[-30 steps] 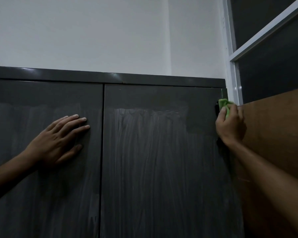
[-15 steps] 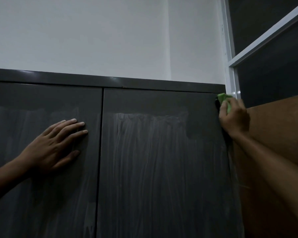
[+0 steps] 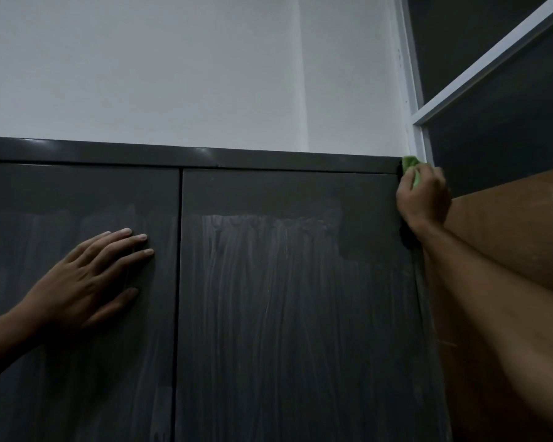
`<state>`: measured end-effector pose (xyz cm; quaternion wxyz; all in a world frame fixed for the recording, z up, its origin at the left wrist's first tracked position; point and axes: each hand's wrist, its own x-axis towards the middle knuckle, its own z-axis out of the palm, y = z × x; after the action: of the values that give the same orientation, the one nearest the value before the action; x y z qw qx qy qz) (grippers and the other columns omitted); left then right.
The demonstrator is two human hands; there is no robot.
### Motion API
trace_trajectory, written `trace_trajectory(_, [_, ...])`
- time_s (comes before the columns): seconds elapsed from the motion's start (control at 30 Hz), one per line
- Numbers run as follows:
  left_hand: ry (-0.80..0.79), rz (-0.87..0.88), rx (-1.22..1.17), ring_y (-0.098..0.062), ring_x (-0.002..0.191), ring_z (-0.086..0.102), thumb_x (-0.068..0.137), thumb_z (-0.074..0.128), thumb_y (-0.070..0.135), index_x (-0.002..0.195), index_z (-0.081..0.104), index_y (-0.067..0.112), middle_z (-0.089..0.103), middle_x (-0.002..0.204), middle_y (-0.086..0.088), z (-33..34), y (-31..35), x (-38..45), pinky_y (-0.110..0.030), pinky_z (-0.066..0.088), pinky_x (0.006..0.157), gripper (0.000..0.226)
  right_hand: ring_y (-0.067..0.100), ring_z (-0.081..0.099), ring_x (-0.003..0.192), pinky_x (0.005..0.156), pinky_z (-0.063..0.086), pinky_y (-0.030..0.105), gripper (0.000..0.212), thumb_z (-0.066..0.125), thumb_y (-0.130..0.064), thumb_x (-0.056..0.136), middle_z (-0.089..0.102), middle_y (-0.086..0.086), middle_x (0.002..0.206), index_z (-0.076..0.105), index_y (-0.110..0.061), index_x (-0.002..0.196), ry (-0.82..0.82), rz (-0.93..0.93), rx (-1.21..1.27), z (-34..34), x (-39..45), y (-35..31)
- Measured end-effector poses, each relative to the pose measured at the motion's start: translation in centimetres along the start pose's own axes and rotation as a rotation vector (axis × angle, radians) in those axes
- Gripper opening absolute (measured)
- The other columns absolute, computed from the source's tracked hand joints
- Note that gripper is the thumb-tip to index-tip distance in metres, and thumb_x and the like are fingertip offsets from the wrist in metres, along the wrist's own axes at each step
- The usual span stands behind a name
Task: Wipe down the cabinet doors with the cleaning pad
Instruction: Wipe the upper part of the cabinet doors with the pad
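1. Right hand (image 3: 423, 199), fingers curled round crumpled green cleaning pad (image 3: 410, 165), at top right corner of streaked dark grey flat cabinet door (image 3: 294, 298).
2. Left hand (image 3: 87, 279), fingers straight and spread, flat on left dark door (image 3: 77, 193).

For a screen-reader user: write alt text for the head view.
A right hand grips a green cleaning pad at the top right corner of a dark grey cabinet. The left hand rests flat on the left door; both doors show streaky wipe marks.
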<state>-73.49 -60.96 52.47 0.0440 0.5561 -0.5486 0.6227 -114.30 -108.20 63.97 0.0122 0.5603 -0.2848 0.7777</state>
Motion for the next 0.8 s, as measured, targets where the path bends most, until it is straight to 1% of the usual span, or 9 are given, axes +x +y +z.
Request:
trace_trajectory(0.2, [-0.017,-0.004,0.0,-0.031,0.159,0.024,0.099,0.044,0.058,0.165,0.03,0.026,0.026,0.172,-0.002,0.4,-0.4,-0.3,-0.049,0.014,0.131,0.074,0.011,0.046,0.073,0.057,0.032,0.02,0.021,0.052,-0.03,0.101,0.056,0.008,0.095,0.061,-0.012,0.107,-0.158,-0.554,0.057,-1.6,-7.6,3.6])
trace_trajectory(0.37, [-0.034,-0.012,0.013,-0.031,0.16,0.023,0.1,0.043,0.058,0.165,0.028,0.028,0.025,0.173,-0.002,0.4,-0.5,-0.2,-0.05,0.016,0.13,0.074,0.033,0.058,0.079,0.063,0.037,0.03,0.024,0.046,-0.033,0.101,0.058,0.014,0.102,0.057,-0.013,0.105,-0.058,-0.205,0.008,-0.9,-3.5,1.6])
trace_trajectory(0.4, [-0.036,-0.015,0.012,-0.031,0.16,0.023,0.1,0.042,0.058,0.165,0.028,0.028,0.024,0.173,-0.002,0.3,-0.5,-0.2,-0.05,0.015,0.131,0.073,0.03,0.057,0.08,0.065,0.036,0.029,0.022,0.048,-0.032,0.102,0.058,0.013,0.102,0.058,-0.013,0.105,-0.05,-0.232,0.017,-0.4,-3.7,0.2])
trace_trajectory(0.5, [-0.03,-0.011,0.012,-0.03,0.16,0.022,0.101,0.041,0.059,0.165,0.028,0.028,0.024,0.173,-0.002,-0.1,-0.2,-0.2,-0.048,0.013,0.131,0.072,0.01,0.043,0.077,0.06,0.031,0.02,0.021,0.05,-0.033,0.103,0.052,0.004,0.097,0.059,-0.015,0.107,-0.143,-0.622,0.081,0.1,-7.6,-1.8])
trace_trajectory(0.57, [-0.028,-0.014,-0.001,-0.029,0.16,0.022,0.101,0.04,0.059,0.165,0.028,0.028,0.024,0.173,-0.001,-0.5,0.1,0.0,-0.047,0.012,0.132,0.072,0.009,0.041,0.076,0.059,0.035,0.02,0.026,0.046,-0.037,0.104,0.048,0.002,0.096,0.059,-0.015,0.11,-0.264,-0.92,0.076,-0.7,-9.5,-0.2])
trace_trajectory(0.63, [-0.016,-0.009,-0.01,-0.029,0.16,0.022,0.102,0.041,0.057,0.164,0.03,0.026,0.026,0.172,-0.002,-0.9,0.5,0.3,-0.047,0.013,0.131,0.071,0.015,0.047,0.074,0.054,0.045,0.03,0.027,0.047,-0.036,0.104,0.05,0.007,0.095,0.059,-0.013,0.111,-0.269,-1.032,0.017,-1.0,-8.6,1.3])
trace_trajectory(0.7, [-0.004,-0.005,-0.012,-0.03,0.16,0.023,0.101,0.042,0.055,0.164,0.032,0.023,0.028,0.171,-0.004,-1.1,0.9,0.5,-0.048,0.016,0.131,0.071,0.022,0.053,0.075,0.056,0.051,0.036,0.023,0.05,-0.031,0.102,0.054,0.01,0.096,0.06,-0.011,0.109,-0.208,-0.801,0.007,-1.0,-6.5,0.5])
trace_trajectory(0.77, [0.005,-0.005,-0.008,-0.03,0.159,0.024,0.101,0.044,0.054,0.163,0.033,0.022,0.029,0.171,-0.005,-1.1,1.0,0.6,-0.049,0.017,0.131,0.071,0.025,0.057,0.077,0.059,0.045,0.03,0.019,0.052,-0.027,0.102,0.056,0.011,0.097,0.061,-0.011,0.107,-0.086,-0.455,0.034,-0.6,-5.6,-1.6])
trace_trajectory(0.8, [0.005,-0.002,-0.006,-0.03,0.16,0.024,0.1,0.044,0.054,0.163,0.034,0.022,0.028,0.171,-0.005,-1.1,1.0,0.5,-0.048,0.016,0.131,0.071,0.024,0.057,0.078,0.061,0.041,0.027,0.018,0.053,-0.027,0.102,0.056,0.01,0.096,0.06,-0.012,0.106,-0.062,-0.393,0.06,-0.3,-6.1,-2.7])
